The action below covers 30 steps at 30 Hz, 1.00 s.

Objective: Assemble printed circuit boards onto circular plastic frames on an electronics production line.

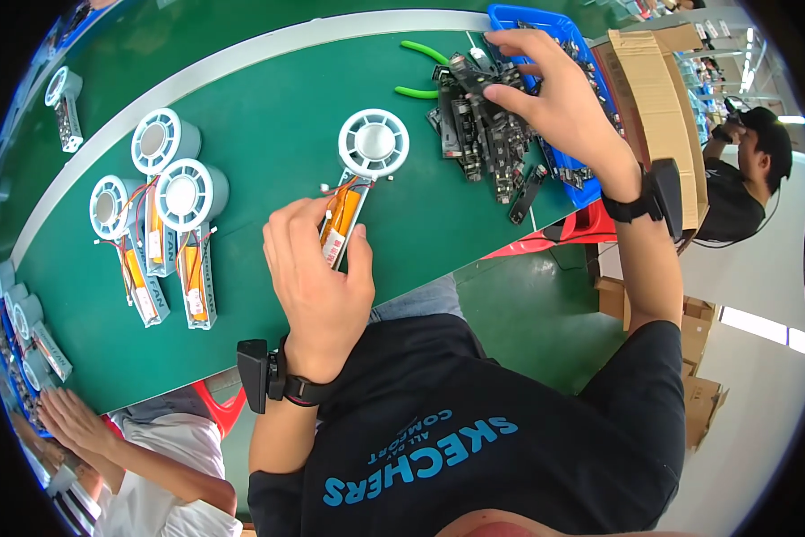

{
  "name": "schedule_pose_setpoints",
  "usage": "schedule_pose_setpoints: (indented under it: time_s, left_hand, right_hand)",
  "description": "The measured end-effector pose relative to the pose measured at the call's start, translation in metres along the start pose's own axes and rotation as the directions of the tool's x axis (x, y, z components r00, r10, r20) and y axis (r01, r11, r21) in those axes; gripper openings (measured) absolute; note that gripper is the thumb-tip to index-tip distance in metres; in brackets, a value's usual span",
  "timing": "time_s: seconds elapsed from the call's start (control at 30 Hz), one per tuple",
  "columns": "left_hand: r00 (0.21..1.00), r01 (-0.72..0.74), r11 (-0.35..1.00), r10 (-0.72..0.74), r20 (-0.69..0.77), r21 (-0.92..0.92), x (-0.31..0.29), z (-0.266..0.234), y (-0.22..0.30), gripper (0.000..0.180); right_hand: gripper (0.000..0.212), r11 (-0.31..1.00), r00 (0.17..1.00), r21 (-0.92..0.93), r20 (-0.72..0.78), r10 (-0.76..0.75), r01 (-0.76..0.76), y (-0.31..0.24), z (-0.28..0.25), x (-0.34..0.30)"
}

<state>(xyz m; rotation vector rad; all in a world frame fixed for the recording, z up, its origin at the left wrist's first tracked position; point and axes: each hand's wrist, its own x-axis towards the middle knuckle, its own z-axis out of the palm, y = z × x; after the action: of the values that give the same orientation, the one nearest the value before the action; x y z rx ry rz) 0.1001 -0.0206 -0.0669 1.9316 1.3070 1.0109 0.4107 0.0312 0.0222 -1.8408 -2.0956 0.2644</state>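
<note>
My left hand (317, 264) is closed round the handle of a small light-blue handheld fan (373, 143). The fan's round head points away from me, and its opened handle shows an orange battery and thin red and black wires. My right hand (559, 94) reaches over a heap of small black circuit boards (487, 134), with its thumb and fingers apart at the heap's top edge. Whether the thumb touches a board I cannot tell. Beside the heap, green-handled pliers (417, 92) lie partly covered by the boards.
Three similar fans (183, 201) lie grouped at the left on the green table (268, 116). A blue bin (590, 192) holding more parts stands right of the heap, next to a cardboard box (657, 116). Another person's hands (76, 425) are at the lower left; another person (747, 170) is at the right.
</note>
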Motion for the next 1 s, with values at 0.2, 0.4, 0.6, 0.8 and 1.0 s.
schedule_pose_setpoints:
  time_s: [0.2, 0.4, 0.6, 0.8, 1.0]
  left_hand:
    - [0.998, -0.004, 0.998, 0.008, 0.056, -0.058, -0.002, -0.004, 0.001, 0.048]
    - [0.996, -0.033, 0.996, 0.040, 0.079, -0.083, -0.001, -0.003, 0.003, 0.053]
    - [0.992, -0.113, 0.992, 0.115, 0.042, -0.050, -0.001, -0.005, -0.002, 0.056]
    - [0.995, -0.101, 0.978, 0.097, -0.030, -0.185, -0.022, -0.030, 0.004, 0.056]
    - [0.996, 0.033, 0.814, -0.074, -0.047, -0.580, -0.026, -0.044, 0.032, 0.051]
  right_hand:
    - [0.038, 0.980, 0.998, -0.197, 0.052, 0.041, -0.030, 0.011, -0.011, -0.030]
    - [0.033, 0.908, 0.989, -0.413, -0.092, -0.115, 0.067, 0.014, -0.004, -0.051]
    - [0.026, 0.986, 0.987, -0.041, 0.014, 0.161, -0.161, -0.028, 0.026, -0.025]
    - [0.019, 0.980, 0.967, -0.135, -0.231, 0.112, -0.145, -0.023, 0.037, -0.023]
    - [0.021, 0.806, 0.990, 0.575, -0.084, -0.114, 0.142, -0.138, 0.031, -0.069]
